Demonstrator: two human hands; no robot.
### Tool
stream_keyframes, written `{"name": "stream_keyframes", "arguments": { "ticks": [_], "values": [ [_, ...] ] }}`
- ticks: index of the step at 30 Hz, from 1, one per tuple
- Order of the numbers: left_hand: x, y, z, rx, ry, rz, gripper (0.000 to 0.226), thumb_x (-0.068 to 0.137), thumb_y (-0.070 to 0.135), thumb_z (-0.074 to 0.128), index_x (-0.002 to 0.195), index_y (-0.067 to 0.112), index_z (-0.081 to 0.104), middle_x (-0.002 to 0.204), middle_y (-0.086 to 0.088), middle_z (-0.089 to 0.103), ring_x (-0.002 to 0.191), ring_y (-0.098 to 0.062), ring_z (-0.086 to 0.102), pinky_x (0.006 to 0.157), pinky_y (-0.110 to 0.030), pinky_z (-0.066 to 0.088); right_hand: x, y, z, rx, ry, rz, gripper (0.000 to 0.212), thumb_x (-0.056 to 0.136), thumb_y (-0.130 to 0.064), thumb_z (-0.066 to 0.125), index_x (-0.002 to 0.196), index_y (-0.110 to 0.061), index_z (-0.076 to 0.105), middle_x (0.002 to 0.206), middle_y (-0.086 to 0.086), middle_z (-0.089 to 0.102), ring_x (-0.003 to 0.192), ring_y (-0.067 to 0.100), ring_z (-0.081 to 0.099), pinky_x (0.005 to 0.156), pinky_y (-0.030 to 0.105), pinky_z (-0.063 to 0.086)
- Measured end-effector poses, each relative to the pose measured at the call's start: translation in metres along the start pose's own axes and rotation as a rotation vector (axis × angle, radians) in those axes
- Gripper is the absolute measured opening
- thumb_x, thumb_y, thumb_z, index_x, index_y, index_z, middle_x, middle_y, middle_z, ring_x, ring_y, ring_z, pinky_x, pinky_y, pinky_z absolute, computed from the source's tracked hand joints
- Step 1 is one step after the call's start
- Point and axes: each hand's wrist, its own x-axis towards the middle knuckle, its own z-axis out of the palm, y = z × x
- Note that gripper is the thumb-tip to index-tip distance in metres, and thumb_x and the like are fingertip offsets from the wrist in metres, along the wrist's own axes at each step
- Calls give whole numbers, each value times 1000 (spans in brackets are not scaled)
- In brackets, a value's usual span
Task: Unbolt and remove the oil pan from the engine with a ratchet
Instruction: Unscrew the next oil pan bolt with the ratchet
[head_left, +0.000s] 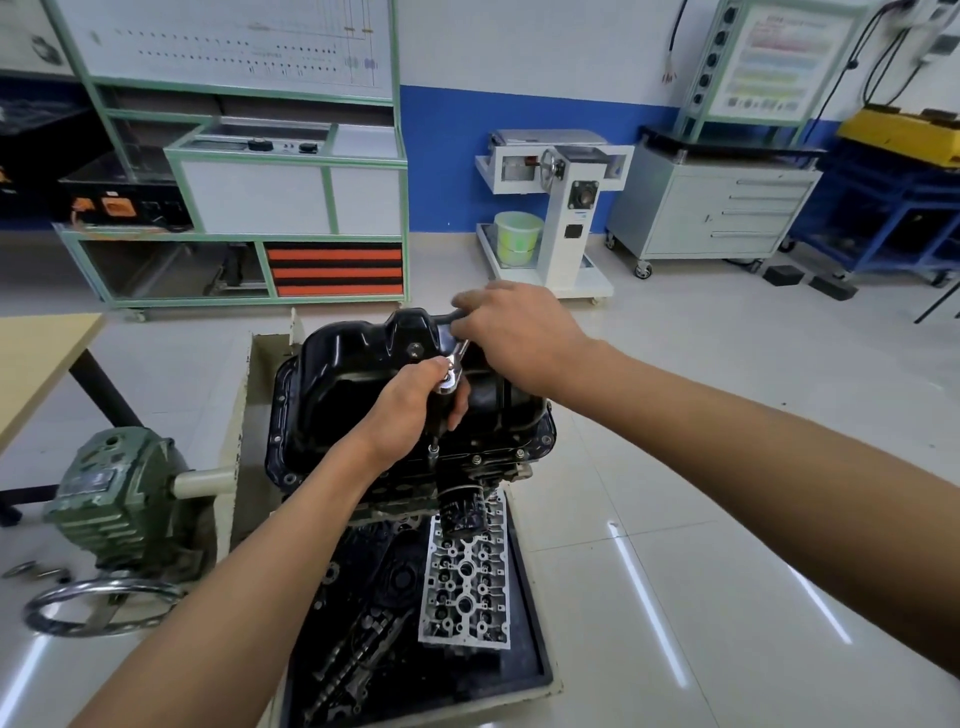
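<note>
A glossy black oil pan (353, 384) sits bolted on top of the upturned engine (467, 467), held in a stand. A chrome ratchet (454, 366) stands over the pan's near flange, its extension and socket (434, 448) reaching down onto a flange bolt. My left hand (415, 410) grips the ratchet head and the top of the extension. My right hand (511, 335) holds the ratchet handle, which points away to the far right. Other bolts (477, 459) show along the near flange.
A black tray (535, 649) below the engine holds a silver cylinder head (467, 582) and dark engine parts. The stand's green gearbox (119, 499) and chrome handwheel (98, 605) lie at left. A wooden table (36, 358) is at far left, cabinets and a white machine behind.
</note>
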Motion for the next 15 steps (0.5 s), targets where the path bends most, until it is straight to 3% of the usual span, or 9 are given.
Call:
{"name": "stream_keyframes", "arguments": {
  "ticks": [2,5,8,10,11,13,15],
  "values": [
    [-1,-1,0,-22,8,-3,47,86,57,34,61,28,62,60,-3,57,65,-19,51,70,-35,41,-3,4,11,67,62,-31,37,98,-12,44,128,-25,62,140,-2,55,120,24,52,88,40,50],
    [2,-1,3,-73,56,-15,49,88,56,35,60,26,61,58,-3,54,66,-23,48,74,-40,38,-10,6,17,68,27,-21,37,98,-13,44,133,-22,55,135,-4,57,116,23,52,93,36,46],
    [3,-1,8,-79,76,-36,52,86,64,36,60,27,60,60,-3,54,66,-22,47,71,-38,37,-21,6,11,50,7,69,8,94,-19,51,94,-18,59,100,2,64,89,27,59,69,37,48],
    [3,-2,8,-66,78,-36,56,87,68,36,61,25,59,62,-3,55,66,-20,48,71,-39,38,-29,3,2,31,-28,129,31,91,-27,55,67,-20,37,69,1,44,60,23,47,50,30,31],
    [3,-3,8,-49,76,-32,58,88,69,36,61,23,59,63,-4,55,66,-20,48,72,-40,38,-34,1,-3,59,-57,148,40,90,-32,57,63,-22,29,65,-1,33,52,19,36,47,28,23],
    [4,-3,8,-37,78,-28,59,89,68,37,62,21,60,64,-5,56,67,-20,49,74,-42,38,-41,-4,-12,196,-119,175,45,88,-45,60,60,-23,31,62,-6,31,51,15,34,47,26,19],
    [5,-2,10,-69,85,-34,53,87,67,42,60,25,60,65,-2,57,67,-17,49,75,-41,38,-45,-15,-18,366,-192,167,46,84,-53,62,56,-22,43,58,-8,42,54,15,46,48,26,28]
  ]
}}
